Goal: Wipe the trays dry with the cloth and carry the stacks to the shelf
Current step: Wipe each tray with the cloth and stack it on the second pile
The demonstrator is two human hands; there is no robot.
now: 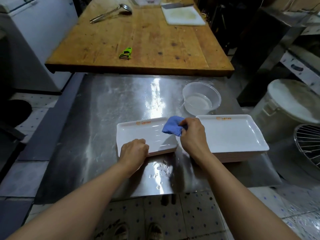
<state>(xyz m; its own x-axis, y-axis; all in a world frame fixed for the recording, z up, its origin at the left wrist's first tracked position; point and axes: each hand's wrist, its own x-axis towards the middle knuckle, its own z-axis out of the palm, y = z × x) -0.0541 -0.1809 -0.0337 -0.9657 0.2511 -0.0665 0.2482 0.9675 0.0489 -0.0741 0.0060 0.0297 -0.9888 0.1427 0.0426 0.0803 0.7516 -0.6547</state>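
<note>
We work at a wet steel table [107, 108], a wooden bench [147, 40] behind it. The tall tray stack [232, 134] sits to our right; the short stack [138, 134] lies before us. Our left hand [134, 149] curls over its near edge, pinning it. Our right hand [192, 132] pinches the bunched blue cloth [172, 127] at the tray's far right corner. On this puddled surface the tray could skid if our grip loosens.

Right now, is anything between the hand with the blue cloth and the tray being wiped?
Nothing visible. The right hand holds the blue cloth directly over the left tray, whose near edge the left hand grips.
</note>
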